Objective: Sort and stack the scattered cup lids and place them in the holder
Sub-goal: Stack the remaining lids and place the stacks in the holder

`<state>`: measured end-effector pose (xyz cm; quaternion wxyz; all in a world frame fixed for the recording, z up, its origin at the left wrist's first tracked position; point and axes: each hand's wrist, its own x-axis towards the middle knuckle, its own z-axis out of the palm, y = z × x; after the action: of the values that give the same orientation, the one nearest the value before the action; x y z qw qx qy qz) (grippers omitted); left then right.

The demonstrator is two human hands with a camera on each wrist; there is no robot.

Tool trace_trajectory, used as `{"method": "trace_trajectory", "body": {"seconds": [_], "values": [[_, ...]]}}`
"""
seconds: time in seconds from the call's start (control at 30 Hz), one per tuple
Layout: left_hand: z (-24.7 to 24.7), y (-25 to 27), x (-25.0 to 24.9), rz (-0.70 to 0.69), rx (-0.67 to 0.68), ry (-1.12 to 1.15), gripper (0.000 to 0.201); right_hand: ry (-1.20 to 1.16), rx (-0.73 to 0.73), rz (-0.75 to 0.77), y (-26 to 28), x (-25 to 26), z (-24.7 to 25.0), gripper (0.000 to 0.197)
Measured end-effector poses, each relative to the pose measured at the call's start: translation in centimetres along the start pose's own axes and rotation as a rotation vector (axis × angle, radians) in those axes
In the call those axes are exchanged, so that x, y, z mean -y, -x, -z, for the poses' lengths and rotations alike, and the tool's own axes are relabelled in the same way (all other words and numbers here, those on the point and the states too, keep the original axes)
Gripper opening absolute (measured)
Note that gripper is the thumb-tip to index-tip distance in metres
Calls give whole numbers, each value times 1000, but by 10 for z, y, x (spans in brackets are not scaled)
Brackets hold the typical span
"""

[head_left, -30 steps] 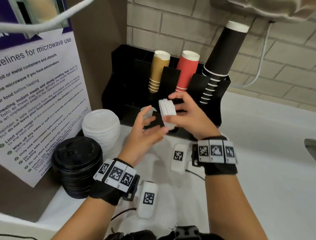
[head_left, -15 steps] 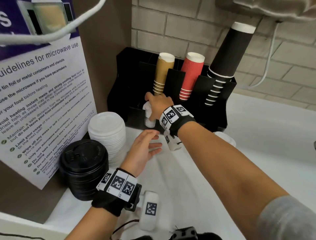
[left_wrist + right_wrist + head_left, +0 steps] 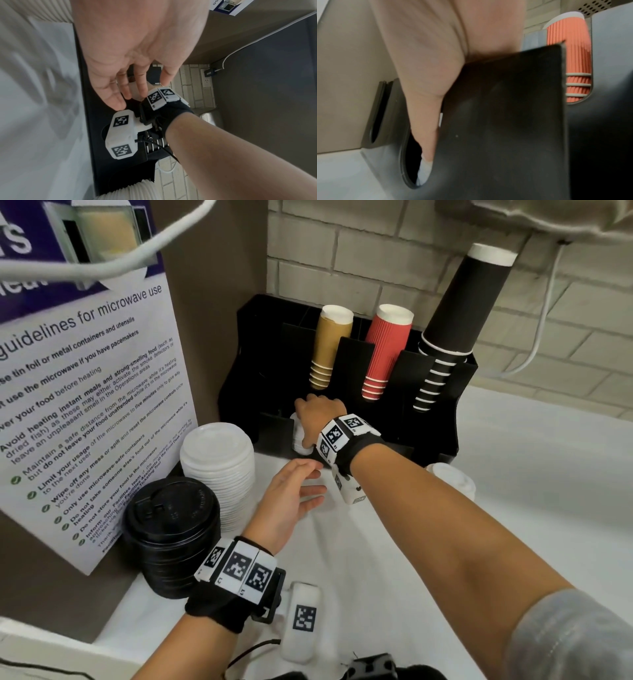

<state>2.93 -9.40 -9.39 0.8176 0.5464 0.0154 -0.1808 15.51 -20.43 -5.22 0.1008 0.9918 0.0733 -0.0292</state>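
Note:
My right hand (image 3: 317,419) reaches into a front slot of the black holder (image 3: 239,392) and grips a small stack of white lids (image 3: 297,436) standing in that slot. In the right wrist view a finger (image 3: 426,121) runs down beside the holder wall (image 3: 505,121) to the white lids (image 3: 423,171). My left hand (image 3: 294,494) hovers open over the counter just in front of the holder and holds nothing. The left wrist view shows its fingers (image 3: 140,82) spread.
A tall stack of large white lids (image 3: 217,460) and a stack of black lids (image 3: 171,529) stand at the left by a microwave notice. A further white lid (image 3: 452,477) lies by the holder's right end. Brown, red and black cup stacks (image 3: 387,350) fill the holder's rear.
My right hand carried the small white lid stack from between both hands forward into the holder's slot. My left hand let go of it and sank back, open.

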Motion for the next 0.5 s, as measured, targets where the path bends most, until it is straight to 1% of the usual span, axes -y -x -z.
{"method": "trace_trajectory", "body": {"seconds": [0.2,0.27,0.3,0.33,0.37,0.4,0.47,0.5], "values": [[3,3,0,-6,-3,-13,17,22,-11,27,3,3,-1,72],[4,4,-1,-9,1,-11,18,-102,-35,37,9,0,4,69],[4,4,-2,-11,2,-14,18,-242,-74,39,14,-4,8,64],[5,4,-2,-10,4,-18,17,-422,-133,28,21,-10,13,58],[5,3,-2,-9,6,-20,17,-591,-226,5,30,-18,18,51],[5,3,-3,-8,9,-19,17,-726,-349,-37,41,-27,21,43],[5,1,-3,-7,9,-24,17,-904,-583,-174,71,-52,21,32],[5,0,-3,-7,8,-27,17,-939,-648,-262,88,-66,18,29]]}}
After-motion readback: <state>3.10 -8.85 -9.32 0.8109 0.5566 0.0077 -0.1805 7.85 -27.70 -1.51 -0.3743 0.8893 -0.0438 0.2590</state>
